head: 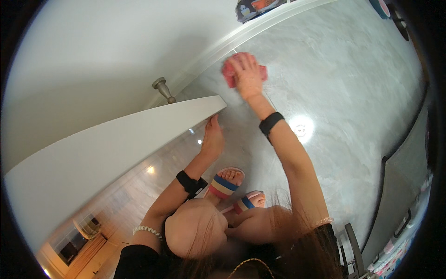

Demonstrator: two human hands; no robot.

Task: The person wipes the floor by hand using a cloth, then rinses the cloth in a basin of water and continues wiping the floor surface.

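My right hand [249, 78] lies spread over a crumpled pinkish-red cloth [228, 73], pressing it to the glossy grey marbled floor [334, 80] close to the white baseboard. The hand and cloth are slightly blurred. My left hand [212, 139] rests against the near side of a white door or panel [115, 143], by its lower end. Its fingers point toward that edge, and nothing is seen in its grasp. The panel's near side mirrors part of a lit room. Each forearm wears a black band.
A metal doorstop [163, 91] stands between wall and panel. My feet, in striped slide sandals [223, 186], are below my left hand. A dark printed bag [259, 8] sits by the baseboard [223, 48]. Grey board-like material [400, 181] and a dark frame [353, 244] border the right side.
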